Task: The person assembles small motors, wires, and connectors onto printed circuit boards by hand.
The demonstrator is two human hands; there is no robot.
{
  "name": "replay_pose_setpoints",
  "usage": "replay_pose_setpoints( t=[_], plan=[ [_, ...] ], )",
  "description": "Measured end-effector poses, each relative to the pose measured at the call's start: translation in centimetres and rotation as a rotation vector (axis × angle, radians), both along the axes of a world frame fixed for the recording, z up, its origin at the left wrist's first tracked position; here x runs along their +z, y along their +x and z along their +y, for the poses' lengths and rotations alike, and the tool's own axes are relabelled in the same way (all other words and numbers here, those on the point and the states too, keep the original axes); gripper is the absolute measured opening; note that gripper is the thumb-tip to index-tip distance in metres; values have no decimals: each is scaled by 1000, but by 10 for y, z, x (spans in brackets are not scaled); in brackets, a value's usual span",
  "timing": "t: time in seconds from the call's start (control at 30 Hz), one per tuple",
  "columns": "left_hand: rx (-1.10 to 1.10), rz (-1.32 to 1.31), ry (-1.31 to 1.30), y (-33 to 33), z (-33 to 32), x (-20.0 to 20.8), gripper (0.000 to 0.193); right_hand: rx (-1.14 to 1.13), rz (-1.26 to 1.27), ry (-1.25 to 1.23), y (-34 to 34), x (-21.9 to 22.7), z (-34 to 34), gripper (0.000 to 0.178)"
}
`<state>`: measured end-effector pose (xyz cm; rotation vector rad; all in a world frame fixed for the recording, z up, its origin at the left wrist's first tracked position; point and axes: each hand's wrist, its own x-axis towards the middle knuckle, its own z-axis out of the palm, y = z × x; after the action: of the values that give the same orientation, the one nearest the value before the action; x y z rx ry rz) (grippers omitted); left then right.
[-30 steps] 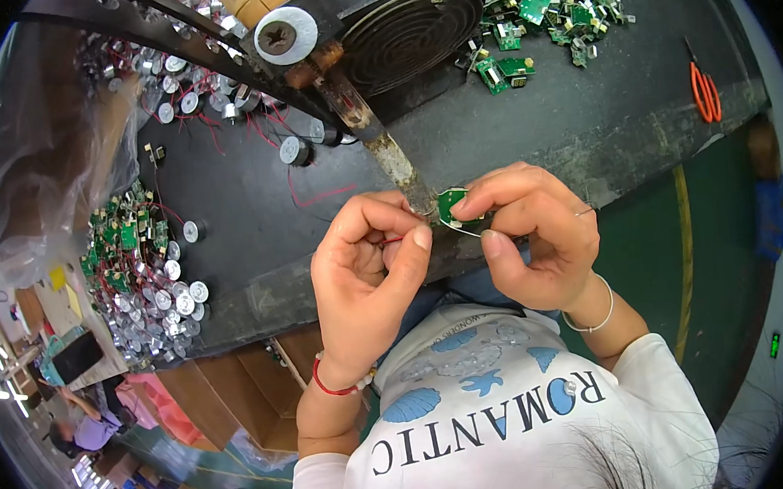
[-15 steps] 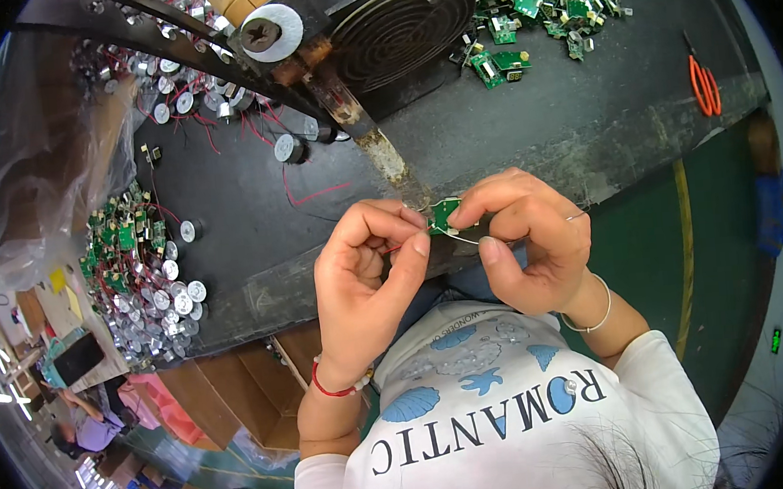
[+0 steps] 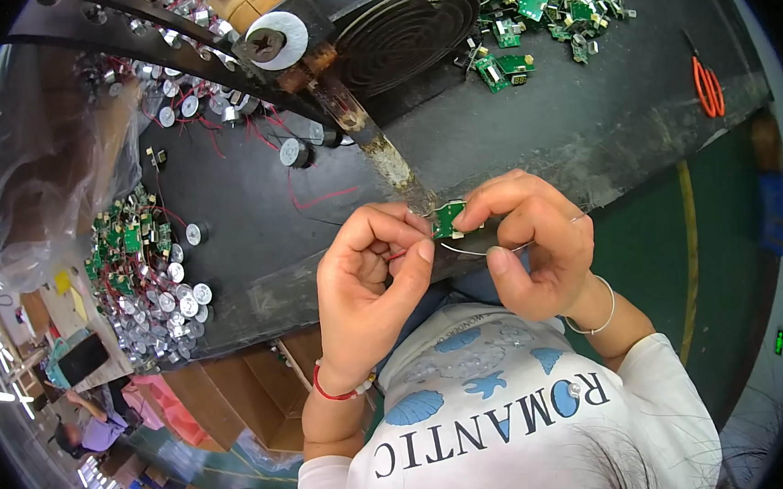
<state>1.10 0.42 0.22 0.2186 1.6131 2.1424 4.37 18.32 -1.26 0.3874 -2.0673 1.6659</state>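
A small green circuit board [image 3: 448, 222] is held at the tip of a fixed soldering iron [image 3: 390, 164], whose rod slants down from above. My left hand [image 3: 363, 288] is closed at the board's left edge, with thumb and forefinger pinching a thin red wire [image 3: 397, 255]; its end is hidden by the fingertips. My right hand [image 3: 543, 246] steadies the board's right side with the forefinger. A silvery solder wire [image 3: 466, 252] runs from between the right thumb and fingers and curves toward the board's lower edge.
Boards wired to round metal motors [image 3: 175, 303] lie heaped at the left. More motors [image 3: 192, 104] lie behind them. Loose green boards [image 3: 534, 8] sit at the far right near a round black grille [image 3: 412, 31]. Orange-handled scissors [image 3: 709, 89] rest by the right edge.
The right thumb has drawn slightly away from the board, and the solder wire now shows a longer curve below it. More of the board's face shows. The whole view has shifted slightly.
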Motion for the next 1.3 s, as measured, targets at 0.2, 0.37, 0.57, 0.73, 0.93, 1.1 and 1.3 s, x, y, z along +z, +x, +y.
replay_pose_setpoints(
  t=[0.2,0.37,0.57,0.73,0.93,1.1,1.3],
  plan=[
    [50,30,-6,4,3,-7,12,-6,39,19,-2,-4,-3,16],
    [109,131,-33,6,8,-10,12,-55,60,49,-4,-4,-6,16],
    [163,151,-51,6,11,-3,11,-78,111,69,-7,2,-8,17],
    [162,170,-145,11,9,-6,11,-36,36,53,-1,-2,-8,15],
    [272,422,-580,1,-28,20,11,-58,10,-123,13,-16,1,4],
    [847,1067,-1473,-60,-144,36,17,-121,-20,362,29,-14,11,10],
    [41,1052,-894,-75,-80,2,45,-14,-112,195,52,-32,1,14]
  ],
)
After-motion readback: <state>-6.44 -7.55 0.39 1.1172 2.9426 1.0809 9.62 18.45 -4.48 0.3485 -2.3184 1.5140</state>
